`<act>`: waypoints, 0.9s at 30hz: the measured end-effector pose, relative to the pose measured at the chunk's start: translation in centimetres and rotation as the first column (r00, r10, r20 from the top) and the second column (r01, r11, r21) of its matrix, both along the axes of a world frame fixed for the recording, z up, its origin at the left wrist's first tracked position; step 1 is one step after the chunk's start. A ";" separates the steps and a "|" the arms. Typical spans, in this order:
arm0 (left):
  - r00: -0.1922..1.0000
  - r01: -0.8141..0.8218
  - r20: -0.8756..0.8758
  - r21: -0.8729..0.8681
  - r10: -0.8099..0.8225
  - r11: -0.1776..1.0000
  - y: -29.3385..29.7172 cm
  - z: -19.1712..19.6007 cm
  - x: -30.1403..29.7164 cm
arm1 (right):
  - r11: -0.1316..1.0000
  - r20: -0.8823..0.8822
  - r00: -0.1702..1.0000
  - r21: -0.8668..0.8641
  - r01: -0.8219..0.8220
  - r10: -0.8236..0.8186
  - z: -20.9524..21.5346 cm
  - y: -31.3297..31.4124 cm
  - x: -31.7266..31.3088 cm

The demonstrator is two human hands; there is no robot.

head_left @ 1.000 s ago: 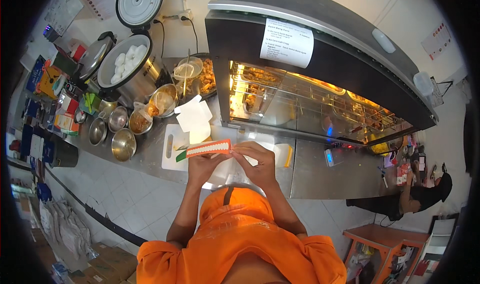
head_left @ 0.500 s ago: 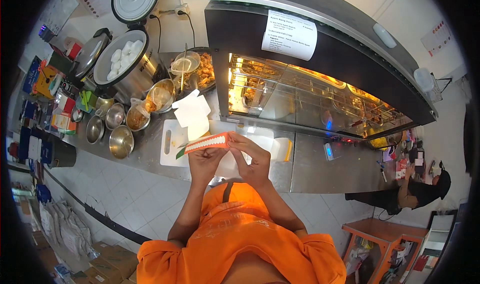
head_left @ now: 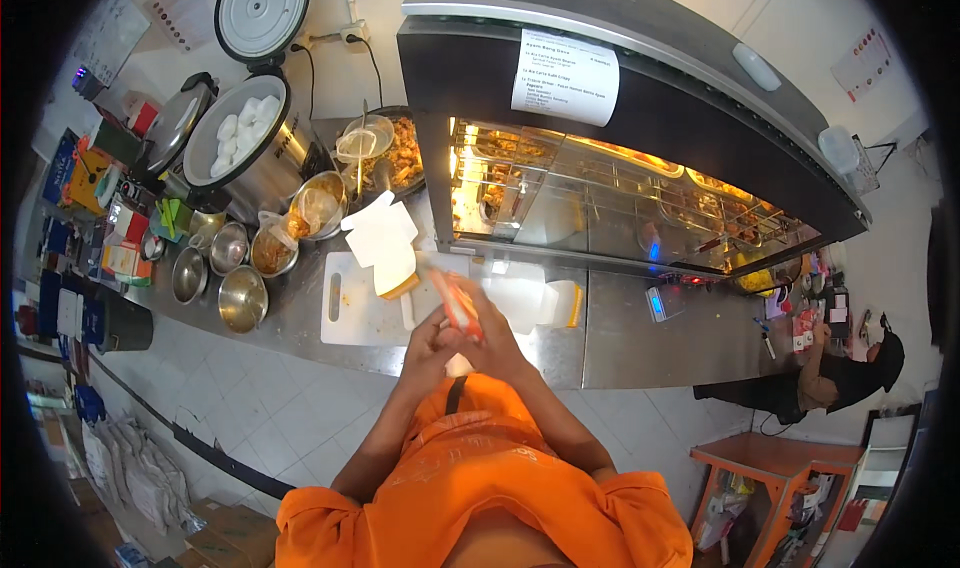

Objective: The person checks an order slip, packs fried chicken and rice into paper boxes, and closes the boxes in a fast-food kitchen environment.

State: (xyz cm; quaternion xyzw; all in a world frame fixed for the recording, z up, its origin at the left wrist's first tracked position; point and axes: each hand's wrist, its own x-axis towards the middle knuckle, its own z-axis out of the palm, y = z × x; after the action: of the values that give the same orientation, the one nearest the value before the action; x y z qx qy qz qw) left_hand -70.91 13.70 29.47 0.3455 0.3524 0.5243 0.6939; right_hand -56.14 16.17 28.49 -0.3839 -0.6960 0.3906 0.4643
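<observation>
Above the counter's front edge, both hands hold a small red-orange and white cardboard carton [head_left: 459, 306], tilted and smeared by motion. My right hand [head_left: 492, 336] closes around its right side. My left hand [head_left: 428, 348] grips its lower end, with the fingers bent. Just beyond them is a white cutting board [head_left: 345, 303]. An opened white paper food box [head_left: 381, 234] with a yellow outside stands at the board's back. Right of my hands, another opened white and yellow box [head_left: 522, 293] lies on the steel counter [head_left: 640, 353].
A lit food warmer [head_left: 640, 203] fills the back right. At left stand metal bowls [head_left: 243, 305], a large cooker [head_left: 255, 138] holding white wrapped portions, and a pan of fried food [head_left: 403, 153]. A person in black [head_left: 850, 373] works at the far right.
The carton has swung from lying crosswise to pointing up and away, and turned. My left hand has shifted slightly right and my fingers have changed their hold.
</observation>
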 end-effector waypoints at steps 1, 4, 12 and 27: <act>0.969 -0.014 0.238 -0.196 0.061 0.981 0.1 1.3 -0.2 | 0.995 0.101 0.995 0.093 -0.020 0.010 -0.6 0.0 0.5; 0.975 -0.171 0.078 -0.335 0.208 0.927 0.2 -0.4 -1.3 | 0.945 0.370 0.926 0.271 -0.184 0.074 -0.1 -1.5 0.6; 0.601 0.314 -0.774 0.457 0.198 0.832 -2.5 -3.0 -2.0 | 0.442 -0.300 0.936 -0.876 -0.193 -0.187 -4.5 -3.2 2.8; 0.959 -0.230 -0.215 -0.210 0.184 0.950 -5.7 -11.1 -1.3 | 0.986 0.189 0.968 0.017 0.165 -0.165 -5.3 -5.4 0.4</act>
State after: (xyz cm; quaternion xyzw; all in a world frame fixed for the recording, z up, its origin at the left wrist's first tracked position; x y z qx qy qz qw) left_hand -72.25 8.02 18.33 0.2718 0.5113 0.5135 0.6332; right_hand -55.71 10.79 23.20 -0.4757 -0.7031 0.3117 0.4269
